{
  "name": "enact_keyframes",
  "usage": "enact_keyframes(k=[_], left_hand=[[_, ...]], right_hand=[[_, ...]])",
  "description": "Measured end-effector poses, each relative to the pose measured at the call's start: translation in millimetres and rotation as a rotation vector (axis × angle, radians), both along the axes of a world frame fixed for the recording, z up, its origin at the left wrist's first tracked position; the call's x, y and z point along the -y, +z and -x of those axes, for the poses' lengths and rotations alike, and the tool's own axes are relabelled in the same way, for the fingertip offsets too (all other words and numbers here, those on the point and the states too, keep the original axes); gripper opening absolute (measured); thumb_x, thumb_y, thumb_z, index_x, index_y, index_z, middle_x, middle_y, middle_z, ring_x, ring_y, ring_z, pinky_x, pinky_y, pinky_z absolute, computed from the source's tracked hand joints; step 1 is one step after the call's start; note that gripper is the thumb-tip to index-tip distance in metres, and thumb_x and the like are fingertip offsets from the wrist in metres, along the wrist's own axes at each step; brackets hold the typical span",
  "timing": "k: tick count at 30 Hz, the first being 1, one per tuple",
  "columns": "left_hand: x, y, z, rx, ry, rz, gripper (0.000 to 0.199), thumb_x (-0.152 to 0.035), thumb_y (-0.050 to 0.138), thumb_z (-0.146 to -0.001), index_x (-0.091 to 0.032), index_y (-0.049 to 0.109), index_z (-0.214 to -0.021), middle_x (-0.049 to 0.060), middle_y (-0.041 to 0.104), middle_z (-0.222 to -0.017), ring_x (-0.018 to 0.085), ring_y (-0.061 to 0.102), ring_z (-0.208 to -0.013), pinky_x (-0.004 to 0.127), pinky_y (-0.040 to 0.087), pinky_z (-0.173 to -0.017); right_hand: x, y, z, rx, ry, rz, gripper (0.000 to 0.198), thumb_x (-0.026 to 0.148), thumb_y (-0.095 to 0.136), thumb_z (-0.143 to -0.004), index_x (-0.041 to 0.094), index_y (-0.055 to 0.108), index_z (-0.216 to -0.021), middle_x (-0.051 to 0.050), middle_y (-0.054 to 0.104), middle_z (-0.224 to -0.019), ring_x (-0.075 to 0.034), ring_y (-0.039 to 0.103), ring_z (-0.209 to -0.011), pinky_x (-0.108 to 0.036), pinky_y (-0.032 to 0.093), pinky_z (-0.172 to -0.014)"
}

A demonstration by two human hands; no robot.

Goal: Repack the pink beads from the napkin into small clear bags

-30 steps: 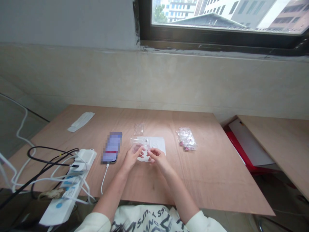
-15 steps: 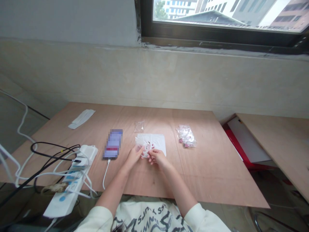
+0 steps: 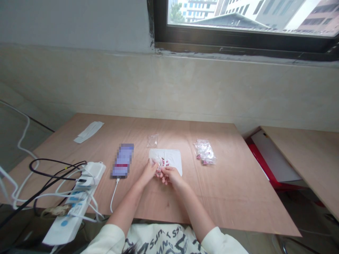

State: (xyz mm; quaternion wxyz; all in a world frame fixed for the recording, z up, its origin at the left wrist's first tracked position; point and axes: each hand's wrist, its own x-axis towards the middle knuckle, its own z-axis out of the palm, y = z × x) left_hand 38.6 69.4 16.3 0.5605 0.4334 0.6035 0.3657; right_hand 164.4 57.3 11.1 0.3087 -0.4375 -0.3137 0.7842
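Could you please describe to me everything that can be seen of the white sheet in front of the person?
The white sheet looks thin, smooth and roughly rectangular, with rounded corners; whether it is paper or plastic is unclear. It lies flat on the wooden table. Small dark-red pieces appear over its middle. The left hand and right hand hide much of its near edge; whether they touch it cannot be told.

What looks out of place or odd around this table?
The white power strip juts past the near edge of the table amid tangled black and white cables, so it looks precariously placed. Also, the wall edging beside the window frame looks rough and patchy, perhaps from unfinished sealing.
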Motion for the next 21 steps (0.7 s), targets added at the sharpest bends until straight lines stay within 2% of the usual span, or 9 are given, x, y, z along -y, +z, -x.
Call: enact_keyframes(k=[9,21], left_hand=[[1.6,2.2,0.8,-0.059,-0.055,0.0,0.027,-0.039,0.054,-0.066,-0.014,0.049,-0.057,-0.006,0.049,-0.038,0.005,0.042,-0.029,0.015,0.03,-0.031],[-2.5,6.1,3.2,-0.093,-0.028,0.03,0.025,-0.036,0.052,-0.067,-0.015,0.048,-0.054,-0.006,0.048,-0.037,0.006,0.044,-0.029,0.015,0.031,-0.031]], right_hand=[[3.1,9.0,1.3,-0.025,0.036,-0.019,0.031,0.043,0.06,-0.061,0.012,0.055,-0.061,0.001,0.055,-0.052,-0.005,0.045,-0.034,-0.016,0.027,-0.029],[-3.2,5.8,6.4,-0.098,0.048,0.084,0.022,0.031,0.055,-0.069,0.01,0.057,-0.063,0.0,0.057,-0.052,-0.005,0.046,-0.033,-0.014,0.022,-0.025]])
